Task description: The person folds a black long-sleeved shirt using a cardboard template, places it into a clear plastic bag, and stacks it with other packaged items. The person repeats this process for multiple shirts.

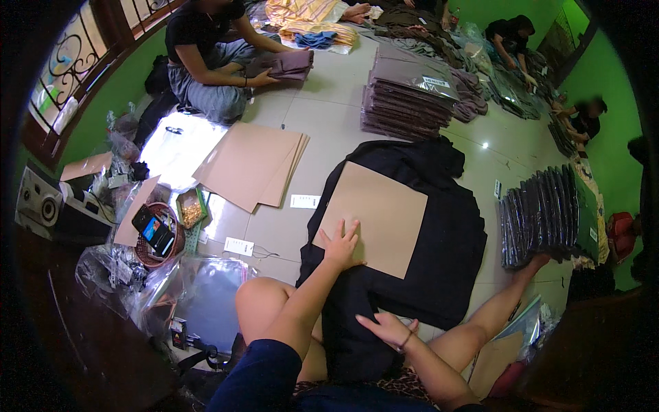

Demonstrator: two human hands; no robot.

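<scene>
A black garment (pixel 439 261) lies spread on the tiled floor in front of me, with a square brown cardboard sheet (pixel 381 214) on top of it. My left hand (pixel 341 245) rests flat on the near left corner of the cardboard, fingers apart. My right hand (pixel 389 328) lies flat on the black fabric near my lap, holding nothing. My bare knees show on either side of the garment.
A stack of cardboard sheets (pixel 250 165) lies to the left, with paper tags (pixel 304 201) and clear plastic bags (pixel 206 295) nearby. Bagged folded garments are piled ahead (pixel 408 96) and at right (pixel 542 216). Other people sit folding clothes at the back.
</scene>
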